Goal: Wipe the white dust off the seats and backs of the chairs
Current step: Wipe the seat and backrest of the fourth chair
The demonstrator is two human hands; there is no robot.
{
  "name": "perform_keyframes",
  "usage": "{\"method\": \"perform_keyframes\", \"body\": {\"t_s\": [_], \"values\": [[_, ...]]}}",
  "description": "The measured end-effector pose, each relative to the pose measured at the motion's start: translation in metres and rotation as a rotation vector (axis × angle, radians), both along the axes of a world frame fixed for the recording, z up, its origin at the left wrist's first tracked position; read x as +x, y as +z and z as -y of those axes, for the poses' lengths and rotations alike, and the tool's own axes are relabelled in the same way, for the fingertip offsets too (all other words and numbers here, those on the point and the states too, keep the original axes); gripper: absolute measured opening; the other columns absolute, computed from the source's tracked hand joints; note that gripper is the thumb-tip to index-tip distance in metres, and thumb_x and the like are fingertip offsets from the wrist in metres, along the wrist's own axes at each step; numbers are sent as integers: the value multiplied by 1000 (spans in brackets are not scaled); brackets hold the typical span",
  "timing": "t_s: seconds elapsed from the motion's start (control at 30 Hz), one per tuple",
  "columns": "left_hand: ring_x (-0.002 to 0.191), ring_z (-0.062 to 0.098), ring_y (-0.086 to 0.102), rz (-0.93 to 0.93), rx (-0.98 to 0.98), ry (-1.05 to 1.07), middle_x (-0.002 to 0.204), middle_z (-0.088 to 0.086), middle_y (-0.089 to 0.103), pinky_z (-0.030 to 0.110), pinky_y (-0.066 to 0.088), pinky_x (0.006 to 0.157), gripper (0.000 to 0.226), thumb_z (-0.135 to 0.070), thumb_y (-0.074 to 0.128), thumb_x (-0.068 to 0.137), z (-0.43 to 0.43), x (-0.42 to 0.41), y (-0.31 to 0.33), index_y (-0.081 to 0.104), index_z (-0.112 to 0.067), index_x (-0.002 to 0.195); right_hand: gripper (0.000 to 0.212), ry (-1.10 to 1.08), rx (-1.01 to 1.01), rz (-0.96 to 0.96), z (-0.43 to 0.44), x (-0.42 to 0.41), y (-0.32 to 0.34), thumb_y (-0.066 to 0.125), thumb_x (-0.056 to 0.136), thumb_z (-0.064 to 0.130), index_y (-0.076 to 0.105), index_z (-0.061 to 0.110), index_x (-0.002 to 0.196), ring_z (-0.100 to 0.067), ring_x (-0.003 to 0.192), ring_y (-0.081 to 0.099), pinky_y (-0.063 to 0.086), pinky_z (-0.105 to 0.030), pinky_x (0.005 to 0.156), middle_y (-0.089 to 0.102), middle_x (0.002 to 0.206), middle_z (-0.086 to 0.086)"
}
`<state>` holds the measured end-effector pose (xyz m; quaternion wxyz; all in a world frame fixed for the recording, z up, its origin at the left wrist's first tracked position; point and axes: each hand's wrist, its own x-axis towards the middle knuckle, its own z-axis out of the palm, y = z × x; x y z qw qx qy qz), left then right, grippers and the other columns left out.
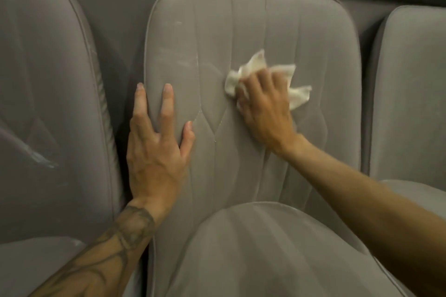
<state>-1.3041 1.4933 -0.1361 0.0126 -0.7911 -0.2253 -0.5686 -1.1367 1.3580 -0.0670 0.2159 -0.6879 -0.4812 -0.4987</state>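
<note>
White cloth (265, 75) bunched under right hand (265, 113), fingers curled over it, pressed on middle chair back (253, 31). Left hand (154, 152) open and flat, fingers spread on that back's left edge. White dust streaks (178, 60) up left. Grey seat (265, 248) near. More grey chairs left (48, 79) and right (410, 91).
</note>
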Motion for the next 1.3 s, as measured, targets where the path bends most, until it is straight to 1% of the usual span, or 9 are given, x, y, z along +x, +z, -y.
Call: {"method": "perform_keyframes", "body": {"t_s": [0.1,0.27,0.37,0.57,0.7,0.8,0.97,1.07,1.3], "values": [[137,38,40,9,15,-4,163,25,28,48,52,102,63,-39,50,107,2,-1,-1,29,-19,163,23,-8,-135,90,11,13,20,56,97,17,66,1,108,-40,91,56,43,-48,83,61,108,-25],[139,37,39,1,11,-7,164,25,26,47,52,102,63,-40,49,108,-1,-1,-1,29,-19,163,39,-177,323,-3,-33,38,132,39,103,33,63,5,115,-36,98,55,41,-44,85,61,117,-18],[137,36,40,11,23,-8,163,25,27,47,52,101,62,-40,49,108,0,-1,-1,29,-19,163,32,-127,331,-72,-31,26,90,44,102,29,64,4,110,-39,95,54,41,-45,85,61,113,-20],[135,37,40,5,8,-9,163,25,27,48,51,103,63,-39,50,107,2,-2,0,30,-19,163,18,48,-168,29,11,9,-14,56,98,19,66,4,101,-38,85,53,45,-50,77,60,101,-21],[136,38,39,-10,5,-8,163,27,27,49,52,101,63,-40,49,108,-1,-2,1,29,-18,163,20,-43,171,21,-18,23,31,47,104,28,56,10,98,-34,87,50,40,-45,78,56,102,-17],[138,39,39,-2,0,-16,163,27,27,50,50,103,63,-39,50,107,2,-2,0,30,-18,163,13,-27,268,-60,-23,17,-3,48,103,28,50,15,102,-34,89,50,37,-43,80,55,105,-16],[137,40,42,-1,1,-2,163,27,29,48,50,104,61,-38,51,107,2,-2,2,33,-17,162,19,84,-182,-64,15,-7,-139,58,94,23,48,17,110,-35,85,54,41,-45,78,60,105,-15],[135,39,43,5,1,0,163,26,29,48,50,104,61,-38,50,108,3,-2,1,33,-17,162,35,105,-368,74,32,-7,-157,72,86,20,49,18,114,-29,85,46,39,-43,77,61,107,-9],[136,35,41,4,14,17,163,26,30,45,51,103,62,-40,48,108,2,-1,1,31,-18,162,14,-20,160,-110,-14,8,-79,52,97,25,50,17,109,-29,90,42,32,-43,81,43,111,-6]]}}
